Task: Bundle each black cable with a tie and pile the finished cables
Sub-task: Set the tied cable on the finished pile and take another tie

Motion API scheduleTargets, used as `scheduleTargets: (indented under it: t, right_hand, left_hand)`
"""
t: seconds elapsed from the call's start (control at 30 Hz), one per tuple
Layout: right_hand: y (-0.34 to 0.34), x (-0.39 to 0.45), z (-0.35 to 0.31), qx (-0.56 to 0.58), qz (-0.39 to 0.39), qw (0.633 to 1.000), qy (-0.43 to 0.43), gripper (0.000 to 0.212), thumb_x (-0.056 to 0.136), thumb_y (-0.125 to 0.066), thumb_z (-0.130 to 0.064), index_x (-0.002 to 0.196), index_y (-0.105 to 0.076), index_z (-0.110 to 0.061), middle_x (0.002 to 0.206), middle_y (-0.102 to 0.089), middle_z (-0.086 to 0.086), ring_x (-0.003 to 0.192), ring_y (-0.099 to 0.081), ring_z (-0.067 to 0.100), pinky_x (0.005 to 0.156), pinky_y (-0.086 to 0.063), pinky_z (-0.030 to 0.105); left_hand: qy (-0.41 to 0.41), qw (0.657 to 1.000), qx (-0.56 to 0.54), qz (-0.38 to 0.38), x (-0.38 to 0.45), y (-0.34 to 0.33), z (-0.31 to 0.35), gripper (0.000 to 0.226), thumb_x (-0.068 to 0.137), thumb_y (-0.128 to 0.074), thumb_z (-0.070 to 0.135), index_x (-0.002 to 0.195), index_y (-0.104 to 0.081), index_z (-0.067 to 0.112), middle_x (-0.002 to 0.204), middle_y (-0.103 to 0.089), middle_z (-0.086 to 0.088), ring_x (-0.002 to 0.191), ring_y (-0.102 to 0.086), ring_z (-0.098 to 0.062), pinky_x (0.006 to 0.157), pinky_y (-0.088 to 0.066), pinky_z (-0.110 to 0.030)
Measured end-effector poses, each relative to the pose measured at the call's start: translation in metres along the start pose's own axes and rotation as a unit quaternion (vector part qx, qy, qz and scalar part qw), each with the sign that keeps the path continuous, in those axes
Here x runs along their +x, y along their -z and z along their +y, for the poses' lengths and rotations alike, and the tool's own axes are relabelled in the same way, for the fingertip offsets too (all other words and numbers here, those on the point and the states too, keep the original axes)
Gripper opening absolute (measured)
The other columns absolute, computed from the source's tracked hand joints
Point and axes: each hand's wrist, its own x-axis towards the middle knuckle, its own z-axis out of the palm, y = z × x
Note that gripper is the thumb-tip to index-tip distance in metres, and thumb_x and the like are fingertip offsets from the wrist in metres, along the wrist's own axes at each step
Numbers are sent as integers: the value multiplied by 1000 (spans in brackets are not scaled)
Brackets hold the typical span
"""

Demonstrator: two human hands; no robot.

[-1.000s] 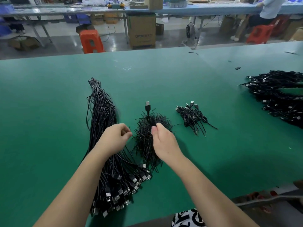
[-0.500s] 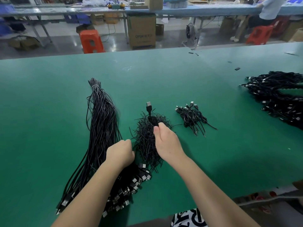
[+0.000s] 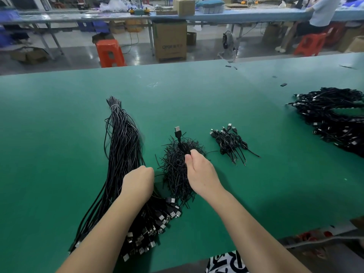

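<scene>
On the green counter [image 3: 197, 95], the right hand [image 3: 201, 174] pinches a coiled black cable [image 3: 182, 145] over the pile of ties [image 3: 177, 170]. The left hand [image 3: 138, 184], fingers curled, grips strands of the long cable bundle [image 3: 123, 142] at left; finished cables [image 3: 231, 143] lie just right.

A green table [image 3: 197, 91] carries a long sheaf of black cables [image 3: 124, 146], a heap of ties [image 3: 175, 170] and a small bundled pile [image 3: 230, 142]. A bigger cable pile [image 3: 334, 117] lies at its right edge.
</scene>
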Motion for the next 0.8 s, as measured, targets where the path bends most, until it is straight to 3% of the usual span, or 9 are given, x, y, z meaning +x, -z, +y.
scheduleTargets:
  t: [0.17,0.23,0.37,0.43,0.5,0.6,0.7,0.73,0.8]
  right_hand:
    - [4,0,-1,26,10,1000,2,35,109,-30,-34,75,-29,-25,75,-41,-5,64,-39,12,60,-33,33]
    - [5,-1,-3,72,11,997,-11,35,109,-30,-34,77,-35,-21,73,-43,-4,64,-39,12,59,-33,32]
    - [5,-11,-15,123,-38,991,18,33,110,-30,-37,91,-48,-17,86,-53,-5,79,-49,9,73,-42,23]
    - [1,-17,-21,127,-80,987,59,33,110,-31,-38,88,-47,-19,89,-60,-2,82,-56,13,77,-47,28]
    - [-3,-20,-23,143,-100,982,78,31,109,-33,-37,85,-47,-24,74,-52,-5,66,-48,9,66,-44,30]
    - [-5,-19,-21,156,-99,980,73,26,108,-34,-36,89,-49,-27,72,-52,-6,63,-46,8,64,-42,34]
    - [-7,-16,-17,178,-95,978,54,23,107,-35,-36,117,-54,-30,84,-64,-7,75,-56,8,71,-45,29]
    - [-7,-15,-16,191,-88,976,52,24,106,-35,-36,118,-55,-31,82,-63,-15,75,-56,2,67,-43,22]
    - [-8,-14,-16,212,-71,973,47,23,103,-36,-39,99,-57,-34,72,-57,-28,67,-50,-4,62,-36,17]
  left_hand:
    - [4,998,52,34,-12,19,-18,31,90,-57,4,70,-43,22,76,-40,6,53,-40,-12,44,-28,-28]
    - [15,996,40,76,-15,26,-23,26,94,-56,12,72,-47,21,77,-44,6,54,-43,-13,44,-33,-28]
    - [31,962,-216,165,-19,40,-20,13,95,-59,25,89,-71,24,85,-63,11,71,-60,-10,61,-49,-26]
    - [27,904,-398,151,-22,51,-10,12,91,-67,25,81,-72,28,68,-64,16,60,-57,0,54,-40,-12]
    - [2,856,-499,137,-28,60,1,18,89,-69,23,72,-70,28,54,-58,18,46,-48,-1,46,-35,-12]
    - [-36,839,-523,145,-34,64,10,19,90,-70,20,73,-71,26,53,-55,20,45,-43,-2,45,-32,-13]
    - [-52,833,-538,118,-36,63,10,20,91,-70,17,73,-71,26,53,-54,19,46,-41,-2,47,-30,-14]
    - [-60,835,-535,108,-37,63,11,23,91,-70,15,72,-70,28,55,-55,19,47,-42,-2,48,-31,-14]
    - [-70,845,-519,110,-38,64,13,25,90,-72,14,73,-70,31,62,-61,22,53,-50,1,52,-36,-12]
